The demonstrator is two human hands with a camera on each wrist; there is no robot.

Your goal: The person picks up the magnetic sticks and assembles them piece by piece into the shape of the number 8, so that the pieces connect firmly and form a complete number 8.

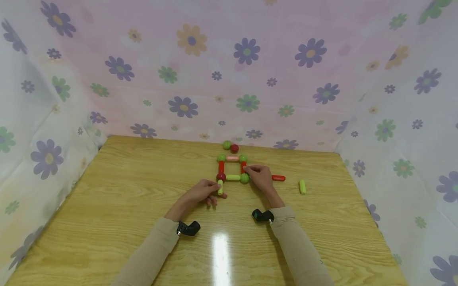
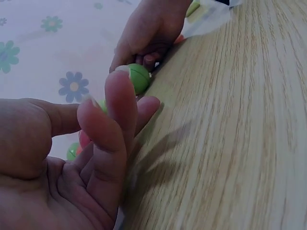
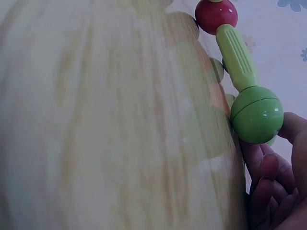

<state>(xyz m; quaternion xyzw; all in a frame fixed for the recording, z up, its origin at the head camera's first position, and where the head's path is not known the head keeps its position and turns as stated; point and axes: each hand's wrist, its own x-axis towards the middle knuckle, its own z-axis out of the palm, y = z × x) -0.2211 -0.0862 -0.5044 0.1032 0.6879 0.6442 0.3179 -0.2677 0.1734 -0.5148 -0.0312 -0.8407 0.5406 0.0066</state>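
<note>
A square of rods and balls lies on the table: green balls at both far corners and the near right one (image 1: pixel 244 178), a red ball (image 1: pixel 220 176) at the near left. A pink rod (image 1: pixel 232 158) forms the far side, a yellow-green rod (image 1: pixel 233 177) the near side, and red rods the left (image 1: pixel 221 167) and right (image 1: pixel 243 164) sides. My left hand (image 1: pixel 202 192) pinches another yellow-green rod (image 1: pixel 220 188), which meets the red ball. With thumb and finger, my right hand (image 1: pixel 262 177) grips the right red rod, close behind the near green ball (image 3: pixel 257 115).
A loose green ball (image 1: pixel 227 145) and red ball (image 1: pixel 234 148) lie beyond the square, near the back edge. Right of my right hand lie a red rod (image 1: pixel 278 178) and a yellow-green rod (image 1: pixel 302 186). Flowered sheets (image 1: pixel 214 71) enclose the wooden table (image 1: pixel 118 206).
</note>
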